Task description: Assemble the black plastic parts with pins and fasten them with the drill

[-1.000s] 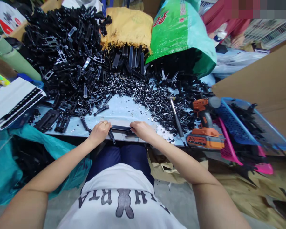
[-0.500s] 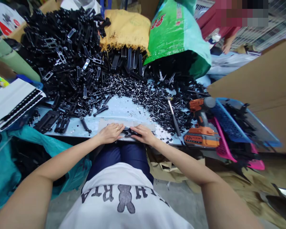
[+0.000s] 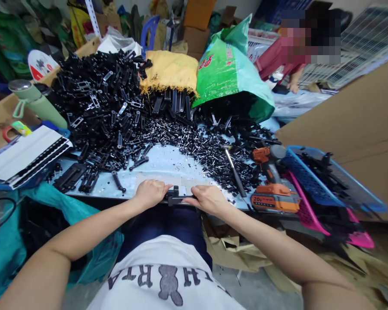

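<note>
Black part (image 3: 175,198) lies long axis L–R at near edge of table (image 3: 168,161), btwn L hand (image 3: 151,193) & R hand (image 3: 208,199), both equally near, each curled tight on one end.

left hand (image 3: 150,193), right hand (image 3: 208,199) drew black part (image 3: 174,199) nearer.

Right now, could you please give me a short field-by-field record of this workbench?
Left hand: left hand grips one end of a black plastic part at the near edge of the table
Right hand: right hand grips the other end
Behind the hands: pile of black plastic parts; scattered small fasteners
Right of the hands: hammer, orange cordless drill, blue basket
Back: yellow sack, green sack
Far left: green bottle
Co-worker: red sleeve, behind the green sack
</note>
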A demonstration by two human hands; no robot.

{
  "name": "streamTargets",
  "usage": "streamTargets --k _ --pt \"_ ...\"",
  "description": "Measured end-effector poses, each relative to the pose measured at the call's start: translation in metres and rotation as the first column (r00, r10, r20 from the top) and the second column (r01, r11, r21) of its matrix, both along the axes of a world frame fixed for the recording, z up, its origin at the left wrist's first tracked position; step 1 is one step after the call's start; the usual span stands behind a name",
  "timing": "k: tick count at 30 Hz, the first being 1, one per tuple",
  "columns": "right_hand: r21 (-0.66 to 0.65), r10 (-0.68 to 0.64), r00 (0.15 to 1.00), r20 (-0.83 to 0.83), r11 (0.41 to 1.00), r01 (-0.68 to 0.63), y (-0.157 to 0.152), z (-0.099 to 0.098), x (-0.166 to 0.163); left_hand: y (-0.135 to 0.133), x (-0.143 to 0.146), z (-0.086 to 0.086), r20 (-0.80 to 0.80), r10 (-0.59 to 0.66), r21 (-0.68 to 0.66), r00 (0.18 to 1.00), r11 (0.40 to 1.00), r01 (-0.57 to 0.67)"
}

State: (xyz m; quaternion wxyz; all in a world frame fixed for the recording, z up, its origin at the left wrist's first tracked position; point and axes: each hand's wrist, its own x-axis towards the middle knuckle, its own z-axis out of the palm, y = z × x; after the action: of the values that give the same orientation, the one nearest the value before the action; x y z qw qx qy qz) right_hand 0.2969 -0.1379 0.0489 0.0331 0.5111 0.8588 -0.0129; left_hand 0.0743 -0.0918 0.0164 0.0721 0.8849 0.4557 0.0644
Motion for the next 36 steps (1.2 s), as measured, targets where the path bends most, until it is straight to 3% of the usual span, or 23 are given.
streamTargets --k 2,8,11,14,16,18,20,21,24,25,27,28,29,31,34,36 --pt "0.042 0.0 1.0 0.024 0.999 -0.001 0.005 0.006 -0.012 -0.001 0.002 0.004 -0.047 0.07 -0.021 0.996 0.997 -0.071" --pt "0.048 0.342 0.939 -0.019 0.939 -0.341 0.032 -0.004 -0.031 0.008 0.009 0.009 -0.09 0.04 -0.061 0.995 0.997 -0.045" --pt "0.026 0.365 0.928 -0.07 0.931 -0.364 0.039 -0.008 -0.031 0.011 0.006 0.005 -0.083 0.062 -0.054 0.995 0.996 -0.067" --pt "0.016 0.295 0.947 -0.124 0.955 -0.295 0.039 -0.003 -0.02 0.013 -0.004 0.002 -0.024 0.068 -0.01 0.997 0.998 -0.069" --pt "0.011 0.235 0.964 -0.126 0.972 -0.236 0.034 0.005 -0.006 0.011 -0.013 0.006 0.039 -0.016 0.054 0.999 0.998 0.014" --pt "0.027 0.259 0.948 -0.187 0.966 -0.258 0.022 0.014 0.006 0.002 -0.023 0.015 0.141 -0.194 0.113 0.971 0.977 0.179" --pt "0.078 0.375 0.849 -0.374 0.924 -0.374 0.005 0.018 0.008 -0.015 -0.027 0.026 0.335 -0.393 0.157 0.857 0.92 0.36" --pt "0.107 0.432 0.755 -0.492 0.891 -0.44 -0.005 0.016 0.003 -0.025 -0.027 0.031 0.458 -0.458 0.173 0.762 0.887 0.429" --pt "0.154 0.461 0.449 -0.765 0.809 -0.567 -0.028 -0.005 -0.027 -0.057 -0.014 0.038 0.754 -0.431 0.188 0.496 0.865 0.465" --pt "0.148 0.414 0.424 -0.806 0.834 -0.532 -0.032 -0.017 -0.041 -0.064 -0.007 0.036 0.809 -0.395 0.202 0.435 0.883 0.424" --pt "0.094 0.231 0.516 -0.825 0.956 -0.277 -0.031 -0.037 -0.066 -0.071 0.009 0.027 0.847 -0.385 0.278 0.367 0.909 0.312" --pt "0.062 0.097 0.576 -0.811 0.995 -0.08 -0.025 -0.045 -0.075 -0.069 0.016 0.02 0.828 -0.411 0.332 0.38 0.907 0.259" --pt "0.04 -0.031 0.616 -0.787 0.994 0.101 -0.016 -0.049 -0.08 -0.063 0.022 0.012 0.79 -0.44 0.383 0.427 0.898 0.217" --pt "0.034 -0.183 0.668 -0.721 0.954 0.298 0.015 -0.046 -0.079 -0.043 0.03 -0.005 0.672 -0.452 0.447 0.587 0.879 0.166" --pt "0.1 -0.171 0.832 -0.528 0.96 0.261 0.088 -0.025 -0.052 0.005 0.033 -0.026 0.417 -0.342 0.423 0.842 0.893 0.153" --pt "0.108 -0.182 0.859 -0.479 0.959 0.264 0.146 -0.01 -0.027 0.041 0.033 -0.036 0.21 -0.28 0.355 0.937 0.915 0.194"
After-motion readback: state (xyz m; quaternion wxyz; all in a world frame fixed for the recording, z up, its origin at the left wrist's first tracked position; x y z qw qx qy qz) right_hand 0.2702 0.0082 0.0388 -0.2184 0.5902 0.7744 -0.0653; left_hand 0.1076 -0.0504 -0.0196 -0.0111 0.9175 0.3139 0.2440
